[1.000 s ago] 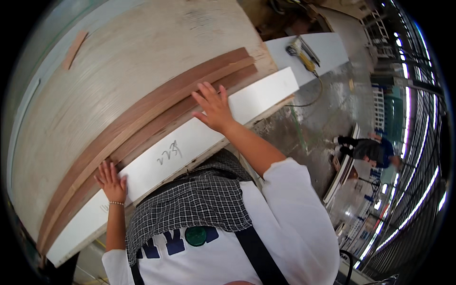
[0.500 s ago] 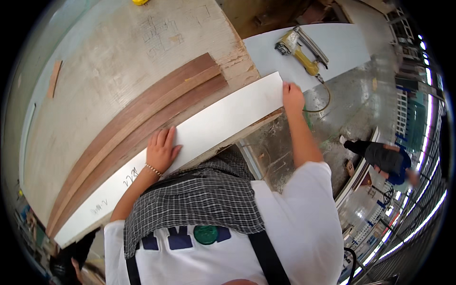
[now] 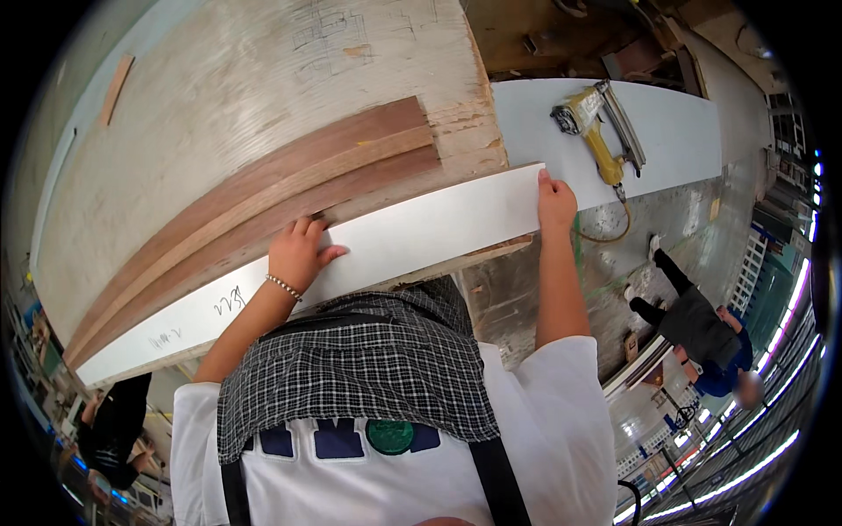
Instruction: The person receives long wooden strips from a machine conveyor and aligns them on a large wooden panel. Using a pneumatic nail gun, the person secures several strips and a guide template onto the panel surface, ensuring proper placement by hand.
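Observation:
A long white board [image 3: 438, 209] lies across the near edge of the workbench, with dark handwriting toward its left end. My right hand [image 3: 557, 207] grips the board's right end, thumb on top and the other fingers curled round it. Near the board's middle, my left hand [image 3: 298, 252] has its fingertips bent over the far edge and its thumb spread on the white face. Just beyond the board lie brown wooden strips [image 3: 289, 180], side by side and slightly curved in this view. The undersides of both hands are hidden.
A yellow nail gun [image 3: 600, 140] with a hose rests on a white panel [image 3: 526, 105] at the right. Pencil sketches mark the wooden workbench top [image 3: 219, 96]; a small wood strip [image 3: 116, 89] lies far left. One person [image 3: 702, 329] stands at right, another [image 3: 114, 430] at lower left.
My left fingers, earlier laid flatter on the board, now bend over its far edge. My right hand keeps its hold on the end. The whole view has shifted and turned slightly.

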Demonstrator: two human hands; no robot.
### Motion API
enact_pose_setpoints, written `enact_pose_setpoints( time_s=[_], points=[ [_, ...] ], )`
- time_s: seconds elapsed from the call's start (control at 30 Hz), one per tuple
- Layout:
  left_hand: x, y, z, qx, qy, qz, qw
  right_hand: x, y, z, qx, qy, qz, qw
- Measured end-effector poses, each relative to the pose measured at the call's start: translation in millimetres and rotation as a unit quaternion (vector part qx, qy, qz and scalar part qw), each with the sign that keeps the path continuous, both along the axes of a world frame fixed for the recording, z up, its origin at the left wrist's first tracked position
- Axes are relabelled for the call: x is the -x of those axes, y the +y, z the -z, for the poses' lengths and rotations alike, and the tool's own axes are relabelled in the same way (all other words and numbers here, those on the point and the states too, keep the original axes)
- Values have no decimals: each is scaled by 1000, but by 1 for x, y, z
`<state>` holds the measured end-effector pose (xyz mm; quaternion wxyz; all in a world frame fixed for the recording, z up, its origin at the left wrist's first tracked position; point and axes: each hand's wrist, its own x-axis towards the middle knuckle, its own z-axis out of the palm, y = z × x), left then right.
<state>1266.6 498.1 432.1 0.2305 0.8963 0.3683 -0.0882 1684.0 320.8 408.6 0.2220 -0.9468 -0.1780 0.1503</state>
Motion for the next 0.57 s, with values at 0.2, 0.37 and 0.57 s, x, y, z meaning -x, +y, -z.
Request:
enact_pose_setpoints(
  time_s=[0.2,0.37,0.57],
  points=[
    [6,-1,2,-3,-36,2,999,3,-1,-7,12,-14,5,1000],
    [6,1,2,-18,-51,14,998,5,-1,-5,20,-34,6,999],
    [11,-4,2,54,0,4,999,-3,-6,8,50,-130,-56,989]
  ],
)
